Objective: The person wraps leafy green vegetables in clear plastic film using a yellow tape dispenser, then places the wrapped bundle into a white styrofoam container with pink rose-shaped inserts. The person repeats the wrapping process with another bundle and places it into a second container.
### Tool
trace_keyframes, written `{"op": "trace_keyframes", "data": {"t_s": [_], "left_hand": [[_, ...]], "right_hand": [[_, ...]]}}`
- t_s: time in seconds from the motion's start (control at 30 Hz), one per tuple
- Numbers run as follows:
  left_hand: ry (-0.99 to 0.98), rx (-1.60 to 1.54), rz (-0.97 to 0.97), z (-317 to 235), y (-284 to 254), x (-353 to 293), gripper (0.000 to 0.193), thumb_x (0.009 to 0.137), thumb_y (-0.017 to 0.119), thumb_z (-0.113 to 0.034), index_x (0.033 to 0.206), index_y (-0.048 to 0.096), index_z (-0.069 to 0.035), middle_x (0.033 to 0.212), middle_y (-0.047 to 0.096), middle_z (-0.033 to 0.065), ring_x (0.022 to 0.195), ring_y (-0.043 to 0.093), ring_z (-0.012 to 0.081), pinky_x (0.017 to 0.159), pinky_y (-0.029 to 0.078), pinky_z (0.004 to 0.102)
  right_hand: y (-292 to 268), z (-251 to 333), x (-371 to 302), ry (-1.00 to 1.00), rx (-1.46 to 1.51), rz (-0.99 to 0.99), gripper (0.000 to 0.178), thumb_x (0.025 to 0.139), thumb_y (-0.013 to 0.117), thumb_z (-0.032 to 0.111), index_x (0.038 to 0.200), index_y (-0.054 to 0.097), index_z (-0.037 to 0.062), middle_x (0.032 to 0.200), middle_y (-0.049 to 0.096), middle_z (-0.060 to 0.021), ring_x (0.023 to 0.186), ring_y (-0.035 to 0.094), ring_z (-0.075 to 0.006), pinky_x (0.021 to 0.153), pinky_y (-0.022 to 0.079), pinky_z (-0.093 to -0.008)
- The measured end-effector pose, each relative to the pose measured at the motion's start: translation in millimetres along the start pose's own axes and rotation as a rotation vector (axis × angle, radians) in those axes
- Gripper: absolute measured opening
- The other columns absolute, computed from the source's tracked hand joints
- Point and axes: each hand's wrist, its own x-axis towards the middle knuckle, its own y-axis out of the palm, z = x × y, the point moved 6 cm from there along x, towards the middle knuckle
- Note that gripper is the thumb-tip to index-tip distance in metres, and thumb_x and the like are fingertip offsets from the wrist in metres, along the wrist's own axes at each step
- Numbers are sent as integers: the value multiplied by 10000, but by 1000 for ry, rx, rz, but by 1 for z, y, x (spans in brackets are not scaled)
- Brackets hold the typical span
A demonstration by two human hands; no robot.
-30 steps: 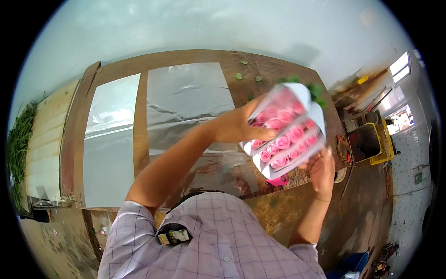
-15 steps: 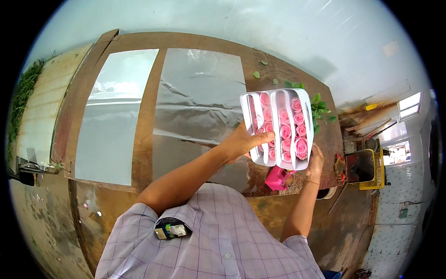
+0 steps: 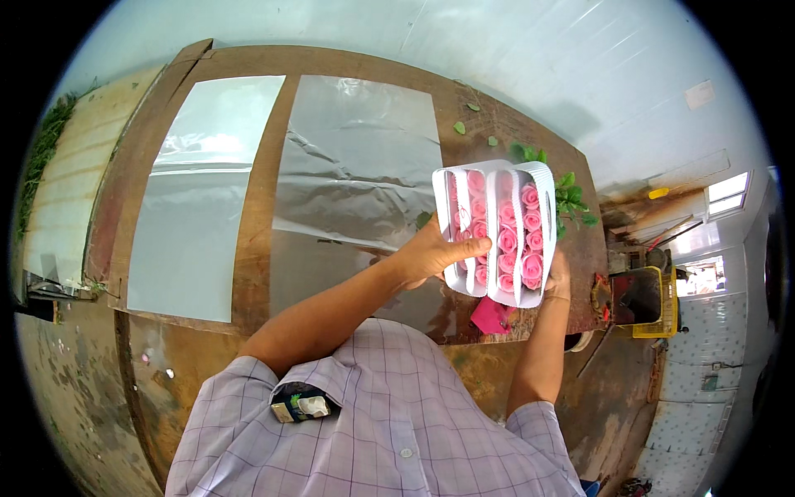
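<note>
A bunch of pink roses [image 3: 507,240], packed in rows between white corrugated cardboard sheets [image 3: 490,178], is held above the right part of the table. My left hand [image 3: 435,253] grips its left side, thumb laid over the front edge of the cardboard, other fingers mostly hidden. At the lower right side of the bunch, my right hand [image 3: 558,277] holds it from behind, its fingers largely out of sight. Green leaves [image 3: 571,199] stick out beyond the wrap on the right. Below the bunch lies a bright pink object [image 3: 492,317], partly covered.
Two clear plastic sheets, one smooth [image 3: 186,240] and one creased [image 3: 356,166], lie on the wooden table [image 3: 252,224]. Loose leaves [image 3: 460,127] are scattered near its far edge. A yellow crate [image 3: 667,302] stands off the right end, and greenery [image 3: 45,157] is at far left.
The bunch has tilted slightly and shifted a little downward. My right hand has slid further behind it, and more of the pink object below is covered.
</note>
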Motion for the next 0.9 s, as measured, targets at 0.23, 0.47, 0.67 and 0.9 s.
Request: {"op": "trace_keyframes", "data": {"t_s": [0.23, 0.47, 0.67, 0.9], "left_hand": [[-22, -76, 24, -3, 0, -2, 769, 827, 735, -236, 1409, 262, -64, 1248, 530, 126, 1150, 525, 215, 829, 533, 397], [-228, -11, -68, 47, -68, -32, 707, 838, 693, -281, 1383, 299, -62, 1258, 499, 137, 1098, 572, 280, 759, 574, 431], [-564, 62, -267, 68, -122, -108, 680, 842, 688, -401, 1360, 363, -103, 1214, 553, 115, 945, 632, 247, 715, 569, 403], [-817, 737, -77, 25, -150, -123, 354, 938, 563, -344, 1109, 614, -38, 901, 674, 60, 747, 642, 163, 611, 531, 307]], "right_hand": [[4, 1, 0, 11, 183, -22, 437, 927, 440, 308, 1199, 565, -10, 1155, 630, -126, 1007, 620, -253, 897, 502, -380], [34, -48, 7, -31, 125, -177, 336, 946, 421, 273, 1087, 612, 35, 1015, 647, -105, 945, 607, -223, 829, 511, -388], [46, -108, 14, -112, -111, -278, 210, 912, 547, 225, 745, 616, 119, 592, 529, 55, 448, 440, -77, 376, 310, -234], [51, -140, 12, -160, -240, -421, 249, 881, 596, 201, 652, 565, 108, 570, 469, 61, 467, 393, -64, 412, 302, -245]]}}
